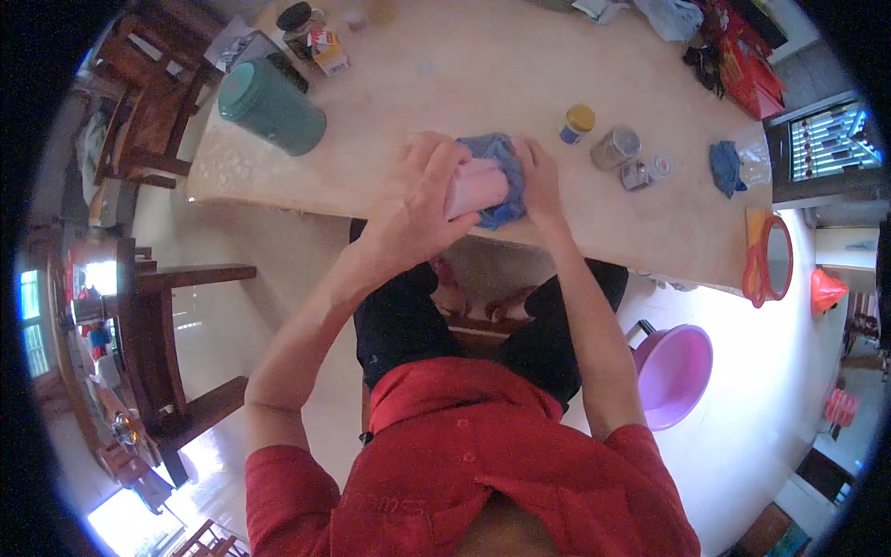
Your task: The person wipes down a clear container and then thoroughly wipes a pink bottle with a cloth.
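Note:
My left hand (422, 200) is wrapped round a pale pink container (476, 188), which is tilted on its side just above the table's near edge. A crumpled blue cloth (504, 212) lies against the container's far and right sides. My right hand (541, 184) grips the cloth from the right and presses it to the container. The fingers of the right hand are partly hidden behind the cloth. The container's exact kind is not clear, as my left hand covers much of it.
On the table (390, 102) stand a green lidded canister (274, 110), a yellow-lidded jar (577, 124), a clear jar (616, 148) and a smaller jar (637, 175). Another blue cloth (727, 168) and a red-framed mirror (776, 258) are at the right. A pink basin (676, 376) sits below.

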Demonstrator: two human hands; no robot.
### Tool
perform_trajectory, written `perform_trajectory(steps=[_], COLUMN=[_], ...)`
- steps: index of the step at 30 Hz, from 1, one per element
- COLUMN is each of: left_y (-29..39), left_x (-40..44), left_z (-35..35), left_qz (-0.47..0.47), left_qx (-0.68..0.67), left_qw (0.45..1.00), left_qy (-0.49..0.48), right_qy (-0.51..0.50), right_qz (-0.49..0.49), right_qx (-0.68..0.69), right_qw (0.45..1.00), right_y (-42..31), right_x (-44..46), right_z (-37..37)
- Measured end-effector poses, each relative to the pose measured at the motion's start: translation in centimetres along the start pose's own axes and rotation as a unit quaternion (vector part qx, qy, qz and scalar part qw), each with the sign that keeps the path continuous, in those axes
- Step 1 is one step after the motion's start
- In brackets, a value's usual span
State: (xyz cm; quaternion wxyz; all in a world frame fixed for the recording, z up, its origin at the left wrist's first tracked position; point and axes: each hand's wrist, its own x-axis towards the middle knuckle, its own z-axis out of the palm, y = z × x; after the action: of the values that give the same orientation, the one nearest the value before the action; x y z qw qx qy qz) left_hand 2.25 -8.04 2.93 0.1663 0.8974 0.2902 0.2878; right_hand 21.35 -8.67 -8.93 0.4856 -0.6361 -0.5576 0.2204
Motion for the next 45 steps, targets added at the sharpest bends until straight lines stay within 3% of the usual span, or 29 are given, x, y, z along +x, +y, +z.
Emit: perform_trajectory(steps=[1,3,6,9,12,15,19,21,25,27,30,34,36,40,42,45], left_y=[0.3,0.5,0.6,1.3,2.3,2.0,0.1,-0.5,-1.5,-2.1,-2.3,-2.1,-2.0,-1.7,-1.5,-0.9], left_x=[0.2,0.5,1.4,2.4,2.7,2.2,1.1,0.5,-0.9,-1.4,-1.9,-2.5,-2.5,-1.8,-1.4,-1.0], left_z=[0.1,0.3,0.9,1.2,1.0,0.9,0.5,0.1,0.3,0.6,0.6,1.4,1.7,1.3,1.3,1.5], left_qz=[-0.021,-0.042,-0.027,0.022,0.102,0.057,-0.029,-0.067,-0.128,-0.141,-0.149,-0.193,-0.211,-0.249,-0.247,-0.265], left_qx=[-0.001,-0.001,-0.011,0.014,0.076,0.078,0.002,-0.025,-0.059,-0.065,-0.040,-0.080,-0.104,-0.082,-0.072,-0.078], left_qw=[1.000,0.999,0.999,1.000,0.992,0.993,0.999,0.997,0.988,0.985,0.985,0.973,0.965,0.958,0.960,0.955], left_qy=[0.004,0.008,0.019,0.018,0.008,-0.070,-0.026,-0.023,0.058,0.077,0.075,0.100,0.115,0.118,0.112,0.109], right_qy=[-0.002,0.082,0.085,0.042,0.033,0.036,-0.010,-0.021,-0.015,0.024,0.023,0.031,0.088,0.101,0.106,0.140], right_qz=[-0.003,0.078,0.057,0.010,0.028,-0.013,0.007,-0.109,-0.154,-0.021,0.046,0.025,0.082,0.078,-0.006,-0.088], right_qx=[0.000,0.030,0.079,0.160,0.204,0.219,0.148,0.085,-0.043,0.030,0.005,-0.027,-0.029,-0.046,-0.090,-0.054], right_qw=[1.000,0.993,0.992,0.986,0.978,0.975,0.989,0.990,0.987,0.999,0.999,0.999,0.992,0.991,0.990,0.985], right_y=[-0.2,-1.9,-4.0,-8.2,-8.2,-7.5,-5.5,-4.3,-1.8,-0.7,-0.1,-0.7,-0.4,0.2,-0.9,-3.1], right_x=[-0.5,-1.8,-2.0,-1.4,-0.8,-1.3,-0.4,0.2,0.8,0.7,0.0,-1.1,-2.1,-4.2,-5.3,-5.2], right_z=[0.2,0.8,0.6,-1.8,-2.1,-1.1,0.3,1.1,1.8,1.8,0.8,1.0,1.9,2.4,2.0,2.4])
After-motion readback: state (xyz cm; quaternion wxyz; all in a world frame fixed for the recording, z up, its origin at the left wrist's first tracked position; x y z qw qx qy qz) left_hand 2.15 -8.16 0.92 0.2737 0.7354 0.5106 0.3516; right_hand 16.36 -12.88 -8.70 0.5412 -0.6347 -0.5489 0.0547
